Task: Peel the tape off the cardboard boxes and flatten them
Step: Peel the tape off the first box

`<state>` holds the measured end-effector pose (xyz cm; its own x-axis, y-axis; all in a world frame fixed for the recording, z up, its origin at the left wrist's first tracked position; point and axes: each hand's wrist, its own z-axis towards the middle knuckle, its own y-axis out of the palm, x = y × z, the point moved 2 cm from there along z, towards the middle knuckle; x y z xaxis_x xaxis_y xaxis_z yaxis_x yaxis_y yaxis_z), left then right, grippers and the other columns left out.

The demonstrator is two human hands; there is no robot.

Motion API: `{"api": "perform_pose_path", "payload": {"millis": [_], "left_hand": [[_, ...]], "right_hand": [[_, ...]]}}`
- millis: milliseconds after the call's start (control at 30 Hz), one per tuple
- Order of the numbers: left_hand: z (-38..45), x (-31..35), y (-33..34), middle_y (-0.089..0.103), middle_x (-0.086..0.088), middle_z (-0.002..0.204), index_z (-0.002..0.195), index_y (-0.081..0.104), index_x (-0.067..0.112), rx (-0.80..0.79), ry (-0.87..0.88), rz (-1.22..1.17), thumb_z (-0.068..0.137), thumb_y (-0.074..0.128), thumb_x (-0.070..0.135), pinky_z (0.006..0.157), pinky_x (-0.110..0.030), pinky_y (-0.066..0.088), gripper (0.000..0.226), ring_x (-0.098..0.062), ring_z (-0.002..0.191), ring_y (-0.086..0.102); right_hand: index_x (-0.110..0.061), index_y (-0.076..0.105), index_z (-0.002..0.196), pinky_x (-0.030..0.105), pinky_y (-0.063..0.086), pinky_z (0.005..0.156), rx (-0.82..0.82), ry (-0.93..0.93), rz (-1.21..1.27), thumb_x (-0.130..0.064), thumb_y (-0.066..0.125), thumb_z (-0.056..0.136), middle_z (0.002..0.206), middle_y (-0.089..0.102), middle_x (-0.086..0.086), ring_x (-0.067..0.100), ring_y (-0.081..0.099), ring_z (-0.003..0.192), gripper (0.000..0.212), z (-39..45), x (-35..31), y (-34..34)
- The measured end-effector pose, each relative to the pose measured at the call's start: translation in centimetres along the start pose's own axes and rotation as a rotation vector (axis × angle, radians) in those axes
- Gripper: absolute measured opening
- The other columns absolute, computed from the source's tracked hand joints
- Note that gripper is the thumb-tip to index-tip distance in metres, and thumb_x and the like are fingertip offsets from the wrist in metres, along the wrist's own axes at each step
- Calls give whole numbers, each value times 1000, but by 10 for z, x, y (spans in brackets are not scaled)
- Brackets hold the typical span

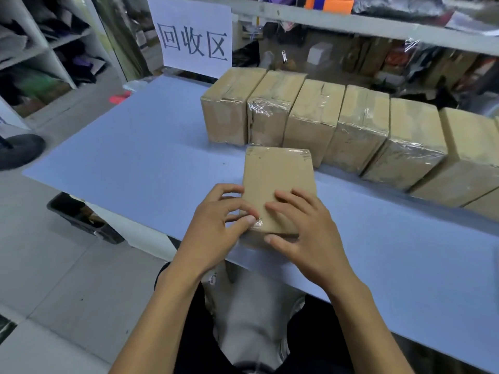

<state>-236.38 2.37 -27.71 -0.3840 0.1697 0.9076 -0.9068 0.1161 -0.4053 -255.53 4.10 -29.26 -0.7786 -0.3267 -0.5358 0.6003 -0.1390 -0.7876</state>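
- Cardboard box [278,182], wrapped in clear tape, sits near the front edge of the blue tabletop [129,157], just in front of a row of taped boxes [324,125] lined up along the back.
- Left hand [216,225] is on the box's left side, thumb pressing on the crinkly clear tape [256,222] at the near-left corner, fingers curled round the edge. Looks to me like it's picking for a loose end.
- Right hand [305,225] lies on top with fingers spread fairly straight, thumb along the near edge. Its grip isn't closed on anything, just pinning the box down.
- Tip, I'd say: get a nail under that wrinkled bit, since the bubbles there suggest it's already lifting.
- Then pull low and slow along the box so the tape doesn't snap or rip the cardboard.
- Keep the right hand's weight on, or the box will probably slide toward the edge.
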Motion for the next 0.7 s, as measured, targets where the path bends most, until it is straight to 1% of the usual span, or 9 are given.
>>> {"api": "perform_pose_path", "payload": {"millis": [67, 133, 233, 300, 367, 400, 500, 567, 700], "left_hand": [[-2, 0, 1, 51, 10, 128, 85, 78, 25, -15, 34, 2, 90, 69, 5, 93, -13, 49, 23, -3, 119, 57], [-3, -3, 3, 50, 9, 129, 86, 78, 25, 0, 44, -22, 91, 68, 8, 96, -16, 49, 21, -4, 119, 58], [-3, -5, 4, 48, 8, 129, 86, 76, 27, -2, 61, -8, 90, 65, 14, 95, -13, 47, 17, -5, 119, 57], [-1, -5, 4, 46, 7, 129, 86, 74, 27, -28, 60, 38, 93, 64, 10, 93, -9, 44, 21, -4, 117, 56], [-1, -5, 4, 46, 7, 129, 86, 74, 28, -23, 71, 56, 94, 64, 9, 92, -9, 44, 23, -4, 116, 55], [-1, -6, 5, 48, 7, 128, 87, 75, 29, 3, 89, 40, 93, 65, 11, 93, -12, 45, 21, -5, 117, 55], [-5, -12, 8, 55, 10, 127, 94, 78, 32, 80, 110, -33, 90, 65, 20, 98, -28, 51, 18, -10, 122, 56], [-7, -14, 9, 58, 14, 127, 97, 78, 33, 103, 114, -26, 90, 66, 23, 99, -29, 51, 18, -9, 122, 57], [-5, -13, 7, 63, 14, 125, 96, 79, 30, 92, 139, 18, 89, 67, 24, 94, -26, 53, 15, -5, 114, 63]], "right_hand": [[-27, 69, 125, 38, 38, 109, 24, 14, 20, -53, 60, 75, 141, 58, -10, 19, 43, 136, 57, 0, 1, 0], [-28, 69, 125, 36, 38, 107, 39, 14, 25, -53, 61, 75, 141, 58, -11, 16, 43, 136, 56, 0, 1, 0], [-28, 69, 124, 34, 36, 108, 49, 23, 33, -50, 67, 74, 140, 58, -12, 15, 42, 136, 55, 0, 0, 0], [-27, 70, 123, 31, 35, 108, 52, 37, 33, -45, 74, 71, 139, 59, -12, 14, 43, 135, 54, 0, 1, 1], [-26, 71, 122, 26, 32, 108, 53, 44, 34, -43, 75, 70, 139, 59, -13, 13, 43, 135, 54, 1, 1, 1], [-27, 70, 122, 24, 30, 107, 52, 47, 38, -44, 74, 71, 139, 59, -13, 12, 42, 135, 54, 1, 2, 1], [-27, 70, 123, 16, 25, 107, 60, 29, 37, -52, 67, 73, 139, 59, -13, 11, 42, 134, 56, 2, 4, 0], [-26, 69, 125, 19, 26, 108, 60, 15, 28, -54, 62, 75, 140, 58, -13, 12, 42, 134, 57, 1, 5, 0], [-25, 68, 125, 37, 36, 110, 73, 1, 30, -53, 61, 77, 141, 58, -11, 15, 45, 134, 56, -1, 4, 1]]}}
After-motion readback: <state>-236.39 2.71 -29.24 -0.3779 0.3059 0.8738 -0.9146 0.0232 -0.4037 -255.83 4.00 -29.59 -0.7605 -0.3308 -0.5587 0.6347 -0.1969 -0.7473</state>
